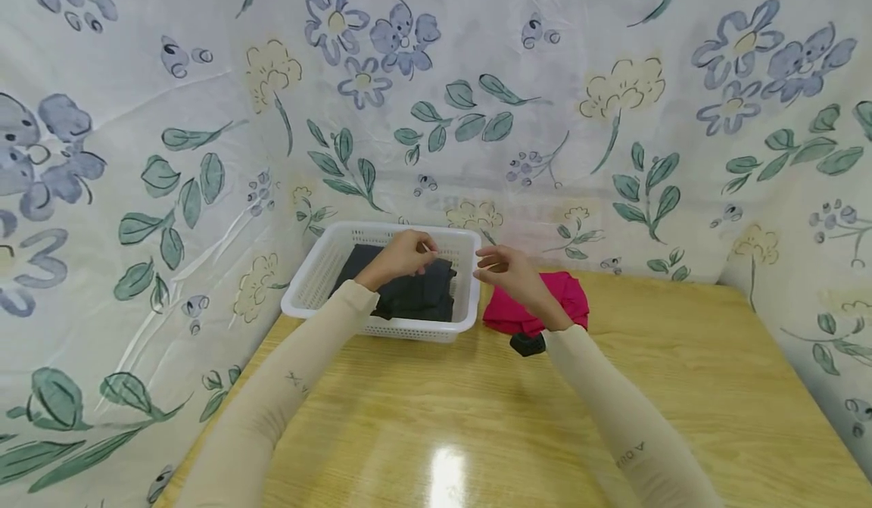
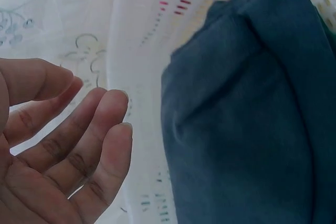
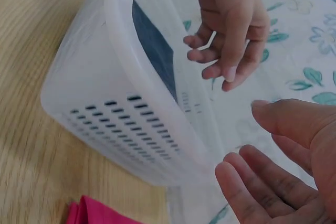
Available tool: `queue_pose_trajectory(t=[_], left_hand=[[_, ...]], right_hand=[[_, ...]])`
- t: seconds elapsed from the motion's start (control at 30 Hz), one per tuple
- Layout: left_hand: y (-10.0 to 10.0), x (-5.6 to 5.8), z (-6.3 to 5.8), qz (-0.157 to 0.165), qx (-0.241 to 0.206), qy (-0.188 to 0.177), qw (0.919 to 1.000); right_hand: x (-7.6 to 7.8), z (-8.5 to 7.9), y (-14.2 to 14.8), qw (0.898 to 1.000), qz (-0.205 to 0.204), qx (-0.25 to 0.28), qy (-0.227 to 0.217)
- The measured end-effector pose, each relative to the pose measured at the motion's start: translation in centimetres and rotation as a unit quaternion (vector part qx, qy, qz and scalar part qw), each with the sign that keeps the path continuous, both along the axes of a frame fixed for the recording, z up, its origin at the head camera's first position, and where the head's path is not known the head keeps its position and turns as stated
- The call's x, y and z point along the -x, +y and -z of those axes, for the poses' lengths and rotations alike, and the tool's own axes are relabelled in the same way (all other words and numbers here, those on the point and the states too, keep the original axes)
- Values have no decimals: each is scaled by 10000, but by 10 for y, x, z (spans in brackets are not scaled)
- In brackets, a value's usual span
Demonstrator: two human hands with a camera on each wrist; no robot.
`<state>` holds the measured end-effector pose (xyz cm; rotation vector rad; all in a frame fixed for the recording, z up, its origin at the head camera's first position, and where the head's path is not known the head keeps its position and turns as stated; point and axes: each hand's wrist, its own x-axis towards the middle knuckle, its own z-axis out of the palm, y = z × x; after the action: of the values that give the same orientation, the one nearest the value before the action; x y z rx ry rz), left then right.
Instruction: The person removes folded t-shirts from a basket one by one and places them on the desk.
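Observation:
My left hand (image 1: 406, 255) hovers over the white plastic basket (image 1: 470, 281), fingers loosely bent and holding nothing. Inside the basket lies dark folded cloth (image 1: 415, 296), which shows dark blue in the left wrist view (image 2: 236, 108). Just past the basket's right rim is my right hand (image 1: 512, 275), its fingers relaxed and apart, with nothing in them. Below and behind that hand a folded bright pink cloth (image 1: 568, 296) rests on the table. In the right wrist view both hands are near the basket rim without gripping it, and only a corner of the pink cloth (image 3: 100, 212) shows.
The wooden table (image 1: 422, 402) carries the basket near its back left edge. Floral sheeting (image 1: 436, 99) hangs behind the table and along both sides. A small black object (image 1: 527, 344) sits at the right wrist.

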<state>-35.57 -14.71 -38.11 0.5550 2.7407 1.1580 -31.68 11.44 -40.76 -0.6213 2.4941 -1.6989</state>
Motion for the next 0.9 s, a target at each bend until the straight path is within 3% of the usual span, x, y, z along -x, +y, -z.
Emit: queue_pose_trajectory(t=[0.47,0.9], left_hand=[[-42,7,1,-437,90,-28,9990],[-75,0,-4,-805,225,-198,9963]], right_hand=[[-2,-4,-44,9961,-687,-429,-347],[-4,1,-74,9934,-646,-932,-161]])
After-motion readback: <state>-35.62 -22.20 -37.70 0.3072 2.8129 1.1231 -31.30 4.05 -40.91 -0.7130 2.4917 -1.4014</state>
